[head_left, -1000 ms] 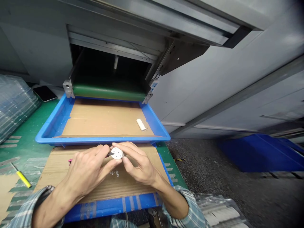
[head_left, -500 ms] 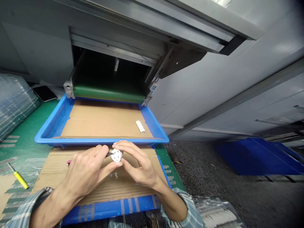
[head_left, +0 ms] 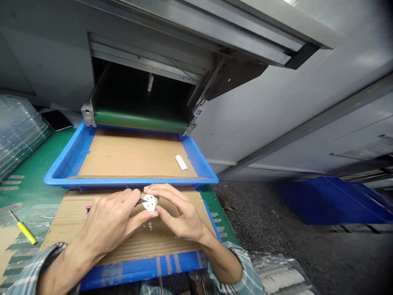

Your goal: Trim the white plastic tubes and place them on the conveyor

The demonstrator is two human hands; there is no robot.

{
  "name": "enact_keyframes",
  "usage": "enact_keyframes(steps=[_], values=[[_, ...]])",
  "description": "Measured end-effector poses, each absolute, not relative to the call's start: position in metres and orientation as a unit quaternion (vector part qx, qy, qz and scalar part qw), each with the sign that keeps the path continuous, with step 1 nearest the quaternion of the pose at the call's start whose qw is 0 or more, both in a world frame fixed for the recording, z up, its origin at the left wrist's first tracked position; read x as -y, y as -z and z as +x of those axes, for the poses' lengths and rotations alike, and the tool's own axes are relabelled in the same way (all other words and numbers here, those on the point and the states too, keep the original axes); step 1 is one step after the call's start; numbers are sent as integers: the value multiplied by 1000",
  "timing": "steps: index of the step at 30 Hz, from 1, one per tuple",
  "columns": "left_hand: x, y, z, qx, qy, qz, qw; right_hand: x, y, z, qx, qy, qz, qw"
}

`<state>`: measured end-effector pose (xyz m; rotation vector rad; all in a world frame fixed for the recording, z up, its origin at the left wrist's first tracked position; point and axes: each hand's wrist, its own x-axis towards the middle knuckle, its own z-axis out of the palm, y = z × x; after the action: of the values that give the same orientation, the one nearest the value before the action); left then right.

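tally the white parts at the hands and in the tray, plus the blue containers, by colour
white parts: 2 (round holed part, short white cylinder)
blue containers: 3 (upper tray, taped lower tray, bin on the floor)
total: 5

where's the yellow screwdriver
In the head view, the yellow screwdriver lies on the green mat at lower left, beside the cardboard under the left hand.

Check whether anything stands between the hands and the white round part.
Nothing visible does: the right hand grips the white round part, and the dark tip of a tool held in the left hand meets its side.
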<state>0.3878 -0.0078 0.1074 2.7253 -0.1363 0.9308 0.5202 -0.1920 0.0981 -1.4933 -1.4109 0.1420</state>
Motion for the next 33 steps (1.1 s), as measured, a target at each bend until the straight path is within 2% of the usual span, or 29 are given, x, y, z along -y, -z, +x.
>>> enact_keyframes(steps=[7,17,33], values=[[7,-106,386,32,-315,935,159,191,-99,520,584,-50,-620,521],[12,-107,386,31,-337,937,86,190,-92,520,567,-17,-622,540],[17,-104,385,26,-325,943,70,188,-93,513,564,107,-656,490]])
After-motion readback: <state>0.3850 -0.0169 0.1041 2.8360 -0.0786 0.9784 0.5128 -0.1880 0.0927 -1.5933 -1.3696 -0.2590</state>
